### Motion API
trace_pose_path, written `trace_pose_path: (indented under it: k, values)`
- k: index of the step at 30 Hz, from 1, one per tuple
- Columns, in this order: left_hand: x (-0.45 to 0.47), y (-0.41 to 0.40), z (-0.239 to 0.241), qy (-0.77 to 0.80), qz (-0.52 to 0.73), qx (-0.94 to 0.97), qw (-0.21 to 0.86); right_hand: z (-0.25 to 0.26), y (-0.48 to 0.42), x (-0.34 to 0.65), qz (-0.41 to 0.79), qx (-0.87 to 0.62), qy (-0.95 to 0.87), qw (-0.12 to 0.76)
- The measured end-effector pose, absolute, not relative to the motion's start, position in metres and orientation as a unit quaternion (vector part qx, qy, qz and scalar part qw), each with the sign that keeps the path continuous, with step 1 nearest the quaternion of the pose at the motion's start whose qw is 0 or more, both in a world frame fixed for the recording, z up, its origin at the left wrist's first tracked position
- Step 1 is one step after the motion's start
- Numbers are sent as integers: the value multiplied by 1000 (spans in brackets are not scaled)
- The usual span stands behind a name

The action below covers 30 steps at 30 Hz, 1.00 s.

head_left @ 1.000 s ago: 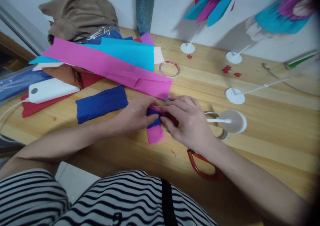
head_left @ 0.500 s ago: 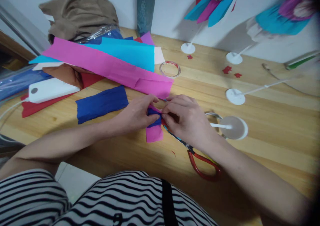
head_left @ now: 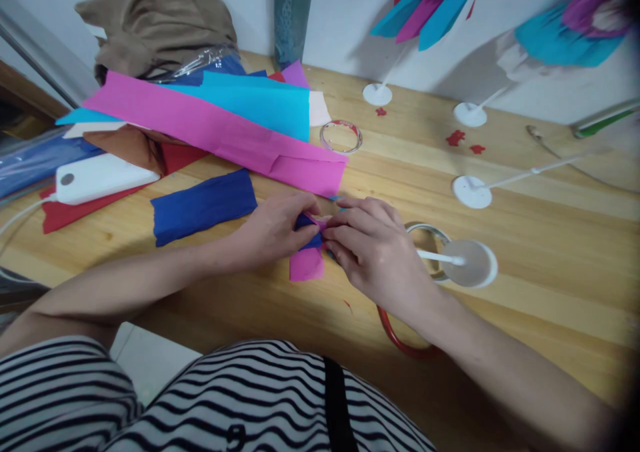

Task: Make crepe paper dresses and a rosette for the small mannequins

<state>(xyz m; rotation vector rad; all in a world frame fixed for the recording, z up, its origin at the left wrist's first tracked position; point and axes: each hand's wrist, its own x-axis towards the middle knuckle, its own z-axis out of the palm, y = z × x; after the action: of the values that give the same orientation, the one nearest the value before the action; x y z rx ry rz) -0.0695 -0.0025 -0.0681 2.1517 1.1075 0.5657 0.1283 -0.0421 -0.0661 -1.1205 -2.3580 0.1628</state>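
Observation:
My left hand (head_left: 273, 229) and my right hand (head_left: 377, 252) meet near the front of the wooden table (head_left: 525, 239). Both pinch a small folded stack of crepe paper (head_left: 307, 262), pink below and dark blue on top. The paper rests on the table, pressed between my fingertips. Red-handled scissors (head_left: 400, 339) lie under my right wrist, mostly hidden. A loose dark blue paper strip (head_left: 203, 205) lies to the left of my left hand.
Long pink (head_left: 215, 129) and cyan (head_left: 260, 102) paper sheets lie at back left with a brown cloth (head_left: 160, 25). A white power bank (head_left: 100, 177), tape rolls (head_left: 340, 137), white disc stands (head_left: 473, 262) and finished paper fans (head_left: 430, 2) stand around.
My right hand slid down and left over the scissors, hiding their blades. The folded paper stack shifted slightly under my fingers. My left hand stayed in place.

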Motion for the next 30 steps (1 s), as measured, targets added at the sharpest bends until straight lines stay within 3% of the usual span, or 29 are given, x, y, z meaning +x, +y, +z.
trace_pose_path:
  k: [7, 13, 19, 26, 30]
  values:
    - [-73, -8, -68, 302, 213, 924, 102, -64, -54, 133, -3, -418, -884, 208]
    - [-74, -10, -58, 240, 118, 963, -40, -61, -54, 134, -31, -436, -884, 168]
    - [-76, -6, -57, 212, 78, 973, -40, -53, -67, 139, -69, -355, -897, 256]
    - [-78, -7, -59, 213, 72, 972, -65, -74, -87, 130, -100, -324, -930, 144]
    - [-78, -7, -59, 212, 85, 973, -37, -79, -84, 124, -107, -324, -921, 189]
